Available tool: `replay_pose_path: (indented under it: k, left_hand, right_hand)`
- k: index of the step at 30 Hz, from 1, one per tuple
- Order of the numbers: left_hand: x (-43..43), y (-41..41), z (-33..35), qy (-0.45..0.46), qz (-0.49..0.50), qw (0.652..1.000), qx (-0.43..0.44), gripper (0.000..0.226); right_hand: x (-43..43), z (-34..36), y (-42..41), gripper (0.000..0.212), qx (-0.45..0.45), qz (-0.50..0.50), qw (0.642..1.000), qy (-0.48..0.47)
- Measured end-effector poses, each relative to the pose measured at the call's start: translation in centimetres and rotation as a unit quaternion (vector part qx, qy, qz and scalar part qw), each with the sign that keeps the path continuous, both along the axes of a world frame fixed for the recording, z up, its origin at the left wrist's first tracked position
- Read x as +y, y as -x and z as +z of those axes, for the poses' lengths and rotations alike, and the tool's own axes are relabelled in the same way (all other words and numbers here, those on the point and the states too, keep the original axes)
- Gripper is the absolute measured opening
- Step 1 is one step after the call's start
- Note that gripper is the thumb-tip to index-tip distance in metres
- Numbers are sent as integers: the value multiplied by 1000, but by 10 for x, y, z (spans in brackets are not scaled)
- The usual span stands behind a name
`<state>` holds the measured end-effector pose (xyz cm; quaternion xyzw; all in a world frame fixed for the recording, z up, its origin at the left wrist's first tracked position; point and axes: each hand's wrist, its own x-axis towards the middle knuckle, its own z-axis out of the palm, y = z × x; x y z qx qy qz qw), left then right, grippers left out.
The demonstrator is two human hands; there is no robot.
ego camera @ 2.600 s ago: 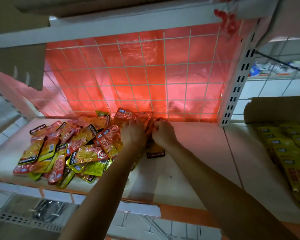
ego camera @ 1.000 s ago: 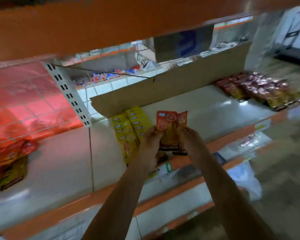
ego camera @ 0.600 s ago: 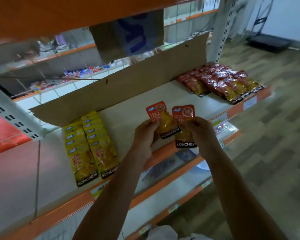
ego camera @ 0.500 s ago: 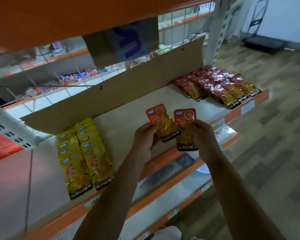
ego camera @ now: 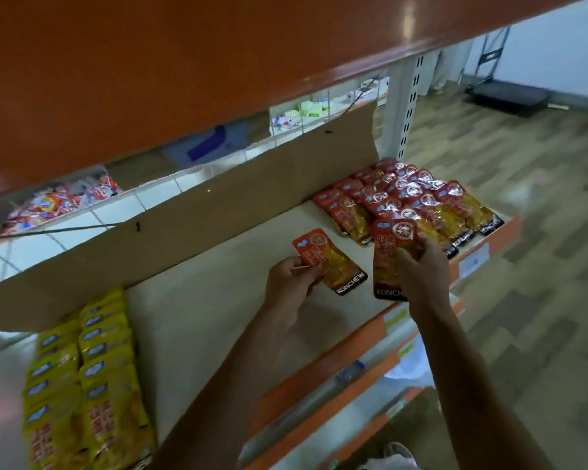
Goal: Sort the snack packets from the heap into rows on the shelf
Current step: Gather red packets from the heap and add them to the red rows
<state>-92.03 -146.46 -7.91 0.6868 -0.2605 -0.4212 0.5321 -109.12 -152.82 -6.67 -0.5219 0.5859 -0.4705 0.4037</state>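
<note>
One red packet [ego camera: 330, 261] is pinched in the left hand [ego camera: 291, 283], another [ego camera: 389, 257] in the right hand [ego camera: 418, 266], above the shelf [ego camera: 218, 300]. Both should be laid flat, labels aligned, abutting the red rows [ego camera: 411, 201] at right.

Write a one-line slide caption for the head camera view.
Each hand, left hand and right hand, holds one orange packet over the shelf between yellow rows and red rows.

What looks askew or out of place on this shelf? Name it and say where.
The orange packet in the left hand sits tilted over bare shelf, square with neither the yellow rows nor the red rows. The right hand holds a second packet nearly straight. Nothing looks spilled or torn.
</note>
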Motion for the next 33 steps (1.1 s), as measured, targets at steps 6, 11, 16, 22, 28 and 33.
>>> replay_pose_path:
  k: [6, 11, 16, 22, 28, 33]
  left_hand:
    - [-58, 31, -9, -15, 55, 994, -96, 6]
    - [-89, 51, -15, -32, 92, 989, -114, 5]
    - [-102, 63, -13, -55, 110, 979, -162, 14]
    - [-111, 70, -5, -97, 113, 958, -244, 18]
    - [-116, 72, -1, -117, 124, 937, -306, 23]
    - [-117, 73, 0, -135, 121, 922, -342, 28]
  right_hand:
    - [-71, 7, 24, 27, 16, 35, 999, 23]
    - [-109, 8, 32, 16, 38, 112, 992, 44]
    - [-122, 8, 34, 13, 19, 193, 980, 38]
    - [-132, 4, 41, 7, 15, 240, 970, 46]
    - [-136, 6, 46, 17, 14, 259, 965, 33]
    - [-138, 5, 47, 27, 43, 272, 961, 29]
